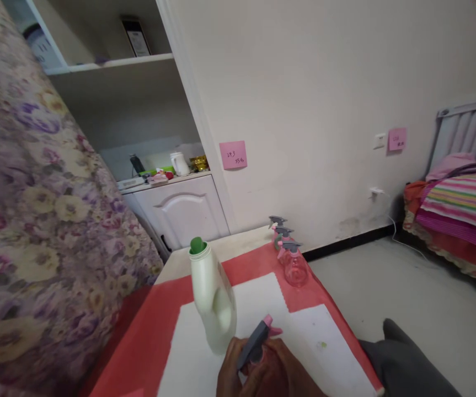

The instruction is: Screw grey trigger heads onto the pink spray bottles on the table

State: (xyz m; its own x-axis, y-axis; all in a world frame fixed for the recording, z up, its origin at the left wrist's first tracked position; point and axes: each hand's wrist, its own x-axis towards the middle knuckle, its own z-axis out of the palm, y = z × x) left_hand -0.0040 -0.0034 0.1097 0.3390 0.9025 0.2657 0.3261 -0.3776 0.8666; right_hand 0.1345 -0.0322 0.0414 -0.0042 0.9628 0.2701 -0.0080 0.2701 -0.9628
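At the lower edge of the view, both my hands are closed around a spray bottle (255, 343) with a grey head and a pink nozzle and trigger. My left hand (230, 370) grips its left side, fingers by the grey head. From the other side, my right hand (289, 368) wraps the bottle's body, which is mostly hidden and looks pinkish. Just beyond my left hand stands a pale green detergent jug (213, 298), upright, with a green top. White paper (258, 300) lies beneath, on a red cloth (246, 266).
Several pink spray bottles (295, 270) with grey heads stand in a row at the table's right back corner. A floral curtain (47, 220) hangs at left, beside a white cabinet (192, 209) with shelves. To the right are a grey chair-like shape (403, 358) and a bed (465, 198).
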